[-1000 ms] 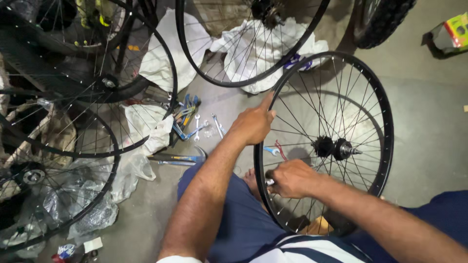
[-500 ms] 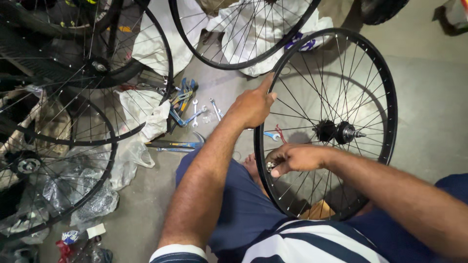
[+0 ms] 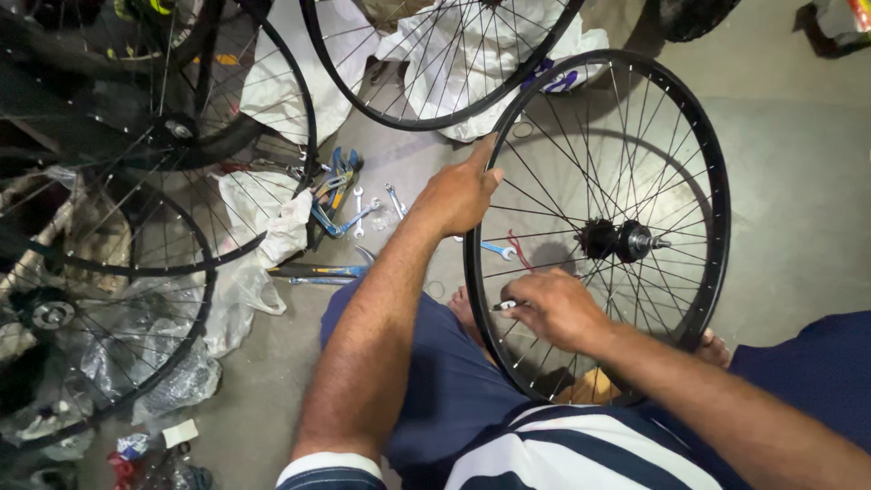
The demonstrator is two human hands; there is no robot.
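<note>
Open floor [image 3: 798,181]: lying bare right of the held wheel [image 3: 717,163], giving a hand free passage. 
Spokes [image 3: 562,154]: fanning across the wheel, leaving only narrow gaps; hub [image 3: 621,240] blocking the centre. 
Left side: stacked wheels [image 3: 181,209] and plastic bags [image 3: 172,363] crowding the floor. 
Wrenches [image 3: 358,213]: lying scattered between the stack and the left hand [image 3: 458,195]. 
Second wheel [image 3: 435,63]: overhanging white cloth [image 3: 472,54], closing the top.

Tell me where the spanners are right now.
In the head view the spanners lie on the floor left of the left hand, beside the blue pliers and a white bag, outside the held wheel.
</note>
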